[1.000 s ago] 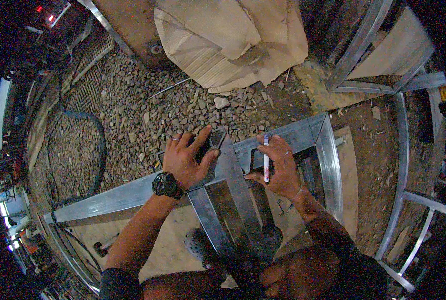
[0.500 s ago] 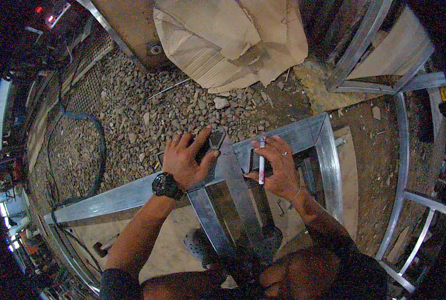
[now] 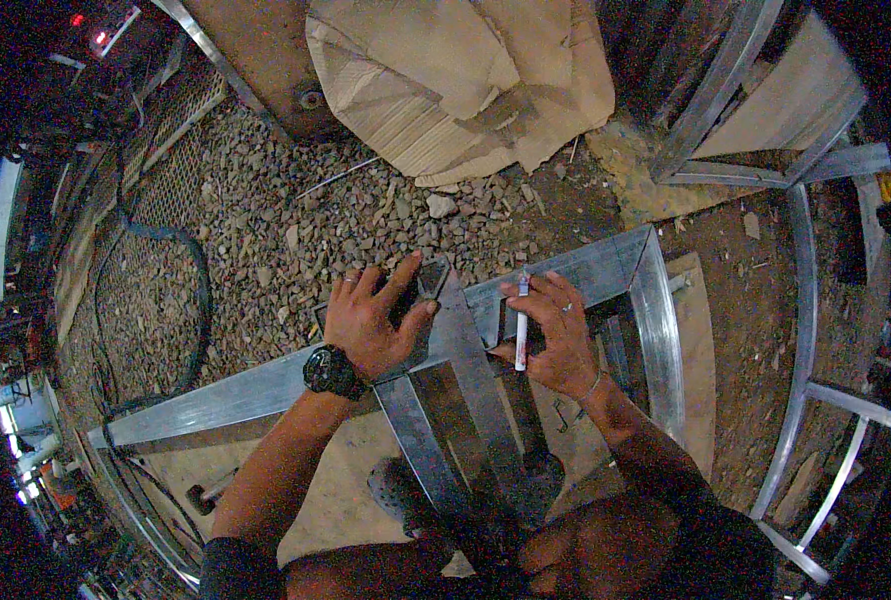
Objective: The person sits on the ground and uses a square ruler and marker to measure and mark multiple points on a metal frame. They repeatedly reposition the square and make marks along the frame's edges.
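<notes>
My left hand (image 3: 374,322), with a black wristwatch (image 3: 334,370) above its wrist, lies with fingers apart over a long grey metal tube (image 3: 216,398). Its fingertips are near a dark triangular opening (image 3: 432,276) where pieces of metal meet; what lies under the palm is hidden. A flat metal bar (image 3: 479,375) crosses the long tube and runs back toward my legs. Just right of the crossing, my right hand (image 3: 560,345) is closed on a white marker pen (image 3: 522,335), held roughly upright in view. Its thumb is close to the crossing bar's edge.
Gravel (image 3: 266,190) and a crumpled cardboard sheet (image 3: 546,90) lie beyond the tubes. A dark cable (image 3: 206,290) curves on the left, near a hammer (image 3: 202,498). Welded metal frames (image 3: 801,300) stand at right. My shoes (image 3: 396,490) are close below the tubes.
The marker pen has tilted very slightly in my right hand, its lower end shifting a little to the left. My left hand and the metal tubes stay put.
</notes>
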The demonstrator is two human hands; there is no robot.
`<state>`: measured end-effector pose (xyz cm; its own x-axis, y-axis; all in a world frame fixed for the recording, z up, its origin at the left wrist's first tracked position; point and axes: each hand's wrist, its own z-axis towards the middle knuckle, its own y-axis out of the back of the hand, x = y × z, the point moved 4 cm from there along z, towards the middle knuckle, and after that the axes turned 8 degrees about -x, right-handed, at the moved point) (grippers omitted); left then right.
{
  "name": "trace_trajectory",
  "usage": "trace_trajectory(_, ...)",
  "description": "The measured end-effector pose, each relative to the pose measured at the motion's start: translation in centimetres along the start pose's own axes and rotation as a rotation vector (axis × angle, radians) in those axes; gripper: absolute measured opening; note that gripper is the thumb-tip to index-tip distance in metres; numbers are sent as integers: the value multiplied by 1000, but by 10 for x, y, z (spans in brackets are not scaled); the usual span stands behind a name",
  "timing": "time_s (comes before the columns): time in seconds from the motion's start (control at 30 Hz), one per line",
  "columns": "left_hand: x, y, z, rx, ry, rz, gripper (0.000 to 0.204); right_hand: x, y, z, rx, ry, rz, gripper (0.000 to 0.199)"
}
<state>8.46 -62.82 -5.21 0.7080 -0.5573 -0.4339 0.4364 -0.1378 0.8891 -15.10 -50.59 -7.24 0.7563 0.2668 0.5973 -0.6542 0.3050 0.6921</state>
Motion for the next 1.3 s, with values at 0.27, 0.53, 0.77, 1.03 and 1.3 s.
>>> trace_trajectory(0.27,3,-1,-2,-18,-12,19,64,1,-1,-1,-12,-19,23,73)
trace_trajectory(0.53,0,-2,1,37,35,11,67,-1,2,1,-12,11,41,77)
trace_trajectory(0.77,-4,1,3,3,-5,38,64,-5,8,2,9,-80,115,82)
trace_trajectory(1.03,0,-3,5,-14,-34,91,64,-27,37,10,-176,-573,621,42)
trace_trajectory(1.3,-2,0,8,60,30,66,65,-47,30,53,0,-766,674,18)
